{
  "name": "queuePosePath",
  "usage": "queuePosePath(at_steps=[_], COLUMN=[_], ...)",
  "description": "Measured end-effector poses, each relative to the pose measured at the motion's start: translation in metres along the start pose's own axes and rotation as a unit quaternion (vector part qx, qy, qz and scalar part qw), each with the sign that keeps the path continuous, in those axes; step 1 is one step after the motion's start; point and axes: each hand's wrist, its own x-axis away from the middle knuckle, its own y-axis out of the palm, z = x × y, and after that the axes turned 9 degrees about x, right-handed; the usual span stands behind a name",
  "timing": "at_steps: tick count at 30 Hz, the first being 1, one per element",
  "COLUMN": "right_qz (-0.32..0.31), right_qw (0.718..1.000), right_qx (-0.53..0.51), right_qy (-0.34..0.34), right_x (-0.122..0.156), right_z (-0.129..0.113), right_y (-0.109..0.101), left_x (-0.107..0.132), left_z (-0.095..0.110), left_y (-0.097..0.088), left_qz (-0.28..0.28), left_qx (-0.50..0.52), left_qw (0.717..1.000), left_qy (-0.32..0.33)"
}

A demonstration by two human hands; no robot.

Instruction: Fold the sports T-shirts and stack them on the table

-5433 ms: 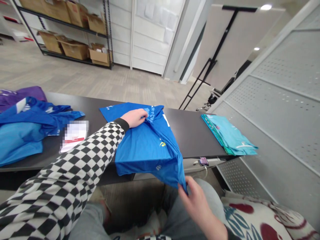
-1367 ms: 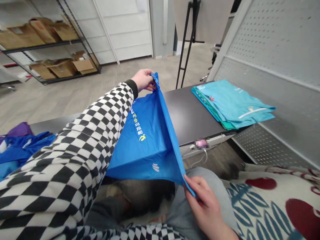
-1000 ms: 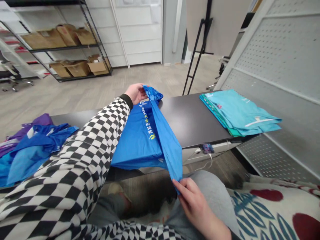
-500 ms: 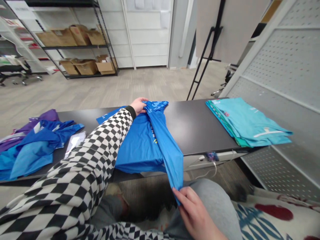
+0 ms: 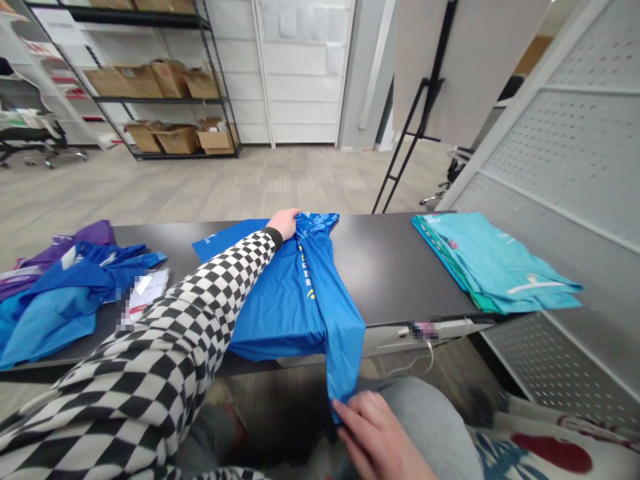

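Turning the side: a long strip (image 5: 345, 333) of the blue shirt (image 5: 280, 327) lay doubled inward over its front; this looked like the step in hand, only partly done.
Blue shirt: it lay on the dark counter (image 5: 380, 267), its near end hanging past the front edge.
Left hand (image 5: 284, 225): it rested at the shirt's far end, beside a patterned patch (image 5: 319, 223); whether its grip pinched or merely pressed, I could not tell.
Right hand (image 5: 383, 437): its grip was clamped on the strip's near end, below the counter's edge and beside the knee (image 5: 420, 413).
Next move: it seemed to call for even tension between both hands, so the strip would settle straight.
Printed lettering (image 5: 306, 267): the strip seemed to cover part of it, and the characters were unclear.
Checkered sleeve (image 5: 215, 300): it hid part of the shirt.
Small device (image 5: 426, 331): masking blocks obscured it.
Right forearm: the bottom edge cut it off.
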Motion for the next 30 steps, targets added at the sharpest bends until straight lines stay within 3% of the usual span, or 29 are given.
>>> queuePosePath(at_steps=[2,5,9,12,14,16,18,19,21,25,27,30], right_qz=[-0.015,0.028,0.078,0.083,0.049,0.006,-0.040,-0.065,-0.120,-0.182,-0.184,-0.168], right_qw=[1.000,0.998,0.990,0.983,0.979,0.970,0.962,0.959,0.953,0.939,0.937,0.940], right_qx=[0.014,0.044,0.111,0.161,0.189,0.217,0.228,0.230,0.236,0.254,0.256,0.247], right_qy=[-0.009,-0.019,-0.037,0.002,0.052,0.108,0.143,0.150,0.150,0.144,0.150,0.168], right_x=[-0.012,-0.049,-0.138,-0.222,-0.276,-0.321,-0.352,-0.362,-0.372,-0.371,-0.369,-0.371], right_z=[0.003,0.018,0.063,0.108,0.138,0.164,0.186,0.195,0.209,0.222,0.224,0.227], right_y=[-0.018,-0.054,-0.085,-0.082,-0.068,-0.050,-0.031,-0.024,-0.012,-0.005,-0.006,-0.009], left_x=[0.013,0.032,0.056,0.071,0.078,0.082,0.084,0.085,0.087,0.089,0.091,0.098], left_z=[-0.003,-0.007,-0.016,-0.021,-0.020,-0.017,-0.016,-0.017,-0.020,-0.028,-0.027,-0.018], left_y=[-0.003,-0.009,-0.020,-0.026,-0.030,-0.034,-0.041,-0.045,-0.055,-0.070,-0.072,-0.067], left_qz=[0.013,0.035,0.033,0.048,0.066,0.077,0.089,0.098,0.107,0.101,0.124,0.114], left_qx=[-0.029,-0.070,0.018,0.068,0.110,0.216,0.330,0.363,0.364,0.244,0.114,-0.085], left_qw=[0.999,0.996,0.999,0.995,0.989,0.968,0.928,0.911,0.903,0.947,0.977,0.989], left_qy=[0.020,0.051,-0.015,-0.054,-0.068,-0.101,-0.147,-0.170,-0.202,-0.185,-0.128,0.044])
